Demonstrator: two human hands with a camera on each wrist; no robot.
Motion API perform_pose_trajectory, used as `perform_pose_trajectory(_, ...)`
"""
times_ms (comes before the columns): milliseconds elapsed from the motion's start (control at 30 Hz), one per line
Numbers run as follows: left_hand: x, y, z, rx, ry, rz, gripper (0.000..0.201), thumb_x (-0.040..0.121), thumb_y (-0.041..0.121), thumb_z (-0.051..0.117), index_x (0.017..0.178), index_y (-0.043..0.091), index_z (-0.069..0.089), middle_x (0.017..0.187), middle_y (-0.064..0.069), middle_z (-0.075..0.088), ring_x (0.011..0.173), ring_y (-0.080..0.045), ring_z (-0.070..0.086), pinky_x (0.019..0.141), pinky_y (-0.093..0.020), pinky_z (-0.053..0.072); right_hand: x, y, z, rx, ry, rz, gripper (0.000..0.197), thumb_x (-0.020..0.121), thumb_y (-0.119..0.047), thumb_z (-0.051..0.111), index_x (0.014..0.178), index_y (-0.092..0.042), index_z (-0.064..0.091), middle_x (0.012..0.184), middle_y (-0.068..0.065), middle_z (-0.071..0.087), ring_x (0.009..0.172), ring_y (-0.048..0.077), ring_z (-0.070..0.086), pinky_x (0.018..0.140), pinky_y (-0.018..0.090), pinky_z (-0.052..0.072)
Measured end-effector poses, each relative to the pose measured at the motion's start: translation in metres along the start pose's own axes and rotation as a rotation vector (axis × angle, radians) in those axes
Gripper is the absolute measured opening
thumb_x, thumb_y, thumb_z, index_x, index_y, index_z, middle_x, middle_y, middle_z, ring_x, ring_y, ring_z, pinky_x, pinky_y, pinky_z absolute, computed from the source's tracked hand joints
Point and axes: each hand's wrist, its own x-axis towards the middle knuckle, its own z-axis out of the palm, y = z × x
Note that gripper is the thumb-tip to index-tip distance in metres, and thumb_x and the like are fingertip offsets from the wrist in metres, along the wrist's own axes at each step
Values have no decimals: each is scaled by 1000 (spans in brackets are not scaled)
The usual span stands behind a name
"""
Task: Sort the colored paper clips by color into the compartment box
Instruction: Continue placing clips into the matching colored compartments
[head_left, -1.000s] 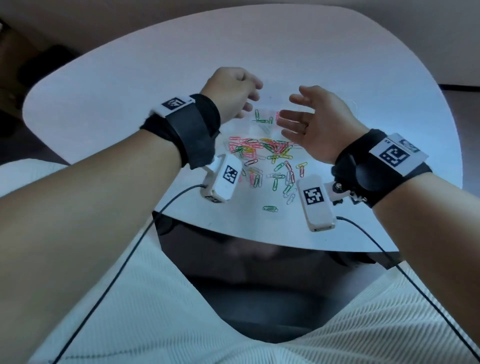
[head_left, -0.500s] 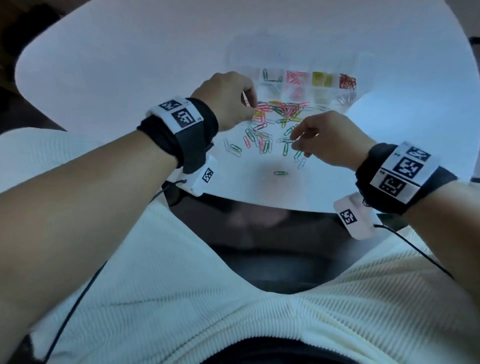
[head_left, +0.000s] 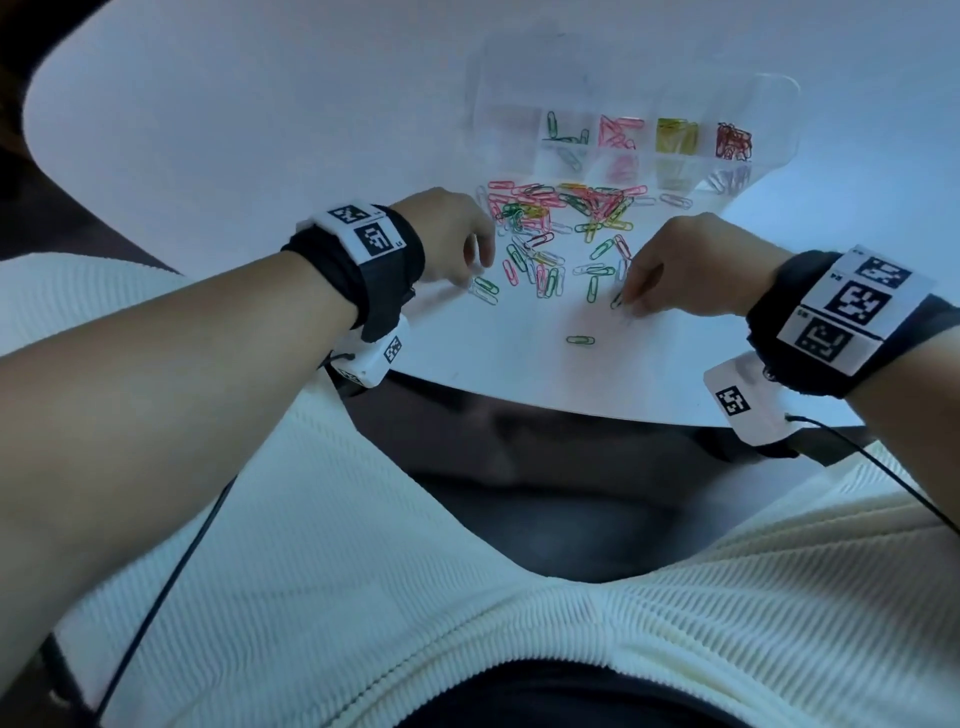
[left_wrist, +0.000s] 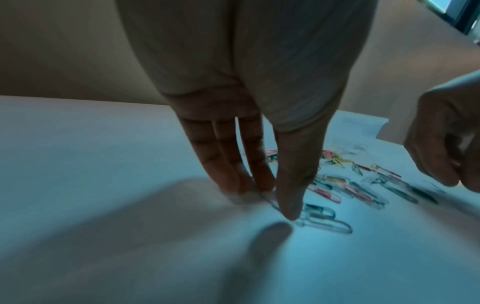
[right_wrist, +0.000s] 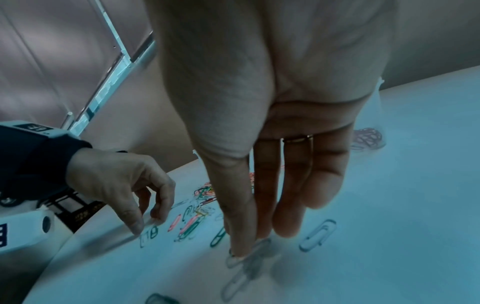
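A heap of mixed colored paper clips (head_left: 561, 208) lies on the white table (head_left: 260, 130), in front of the clear compartment box (head_left: 769, 93). The box holds green (head_left: 563, 130), pink (head_left: 618, 132), yellow (head_left: 675, 136) and red clips (head_left: 733, 141) in separate cells. My left hand (head_left: 475, 273) is down at the heap's near left edge. Its thumb and fingers (left_wrist: 259, 185) pinch a pale clip (left_wrist: 270, 200) lying on the table. My right hand (head_left: 631, 301) is at the near right edge. Its thumb tip and forefinger pinch a pale grey clip (right_wrist: 261, 243) against the table.
A lone green clip (head_left: 580, 340) lies near the table's front edge. Loose clips (head_left: 540, 275) are scattered between the two hands. The table's curved front edge (head_left: 571, 410) runs just below the hands, with my lap in a white ribbed garment under it.
Both hands have come down and toward me, from over the heap to its near edge. The right hand, flat a second ago, has its fingertips on the table. The camera view has tilted.
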Motion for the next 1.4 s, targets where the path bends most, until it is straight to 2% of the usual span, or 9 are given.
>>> perform_pose_trajectory(300, 0, 0, 6, 2, 54, -43, 10, 75, 13, 77, 81, 19, 73, 78, 4, 68, 76, -14, 63, 65, -25, 45, 3, 3, 19, -46, 12, 21, 14, 73, -14, 82, 82, -24, 77, 83, -5, 71, 72, 19, 64, 69, 30, 54)
perform_pose_trajectory(567, -1, 2, 8, 31, 26, -48, 11, 75, 8, 66, 83, 16, 70, 79, 3, 64, 76, -18, 60, 64, -25, 44, 2, 1, 21, -136, 100, 43, 6, 75, -23, 77, 80, -27, 76, 74, -2, 67, 59, 18, 57, 59, 25, 44)
perform_pose_trajectory(667, -3, 5, 2, -41, 41, -52, 12, 75, 5, 64, 82, 14, 68, 75, 1, 65, 63, -12, 56, 55, -22, 41, 0, -5, 22, -193, 104, 7, 3, 79, -26, 74, 81, -28, 74, 74, -2, 65, 59, 19, 55, 59, 26, 42)
perform_pose_trajectory(867, -3, 9, -3, -166, 46, -71, 17, 78, 0, 55, 71, 16, 55, 72, -2, 69, 64, -5, 69, 58, -24, 47, 2, -7, 27, -226, 136, -9, 4, 77, -28, 72, 76, -25, 73, 73, 3, 66, 66, 27, 61, 57, 26, 43)
perform_pose_trajectory(1000, 2, 7, 3, -201, 30, -111, 31, 83, -3, 46, 63, 19, 39, 69, -1, 56, 70, -16, 70, 60, -26, 42, 0, -7, 30, -180, 96, -1, 11, 74, -31, 70, 70, -22, 66, 73, 3, 64, 69, 27, 60, 56, 26, 41)
perform_pose_trajectory(1100, 2, 11, -3, -204, 72, -118, 36, 83, -9, 34, 59, 16, 31, 63, 0, 36, 69, -21, 44, 51, -23, 27, -1, -9, 18, -38, 42, -25, 18, 76, -30, 65, 66, -19, 56, 70, 1, 59, 67, 23, 55, 59, 29, 44)
perform_pose_trajectory(1233, -3, 18, -13, -249, 110, -130, 30, 79, -6, 33, 60, 16, 26, 61, -1, 24, 55, -16, 21, 49, -25, 17, 0, -10, -5, 477, 131, 44, 24, 77, 1, 40, 56, -10, 41, 55, 7, 46, 48, 20, 37, 47, 22, 28)
perform_pose_trajectory(1300, -1, 17, -10, -237, 69, -161, 27, 81, 4, 46, 61, 16, 32, 61, -1, 31, 56, -17, 27, 50, -26, 20, -1, -10, -8, 705, 119, 51, 29, 73, 7, 30, 53, -14, 34, 50, 5, 39, 49, 16, 27, 47, 20, 20)
perform_pose_trajectory(1400, 2, 13, 1, -61, -30, -198, 28, 81, 37, 67, 79, 10, 61, 76, -6, 60, 70, -25, 54, 59, -30, 40, 0, -11, -4, 671, 34, 38, 21, 69, 2, 31, 65, -18, 37, 56, 6, 42, 50, 16, 28, 48, 24, 21)
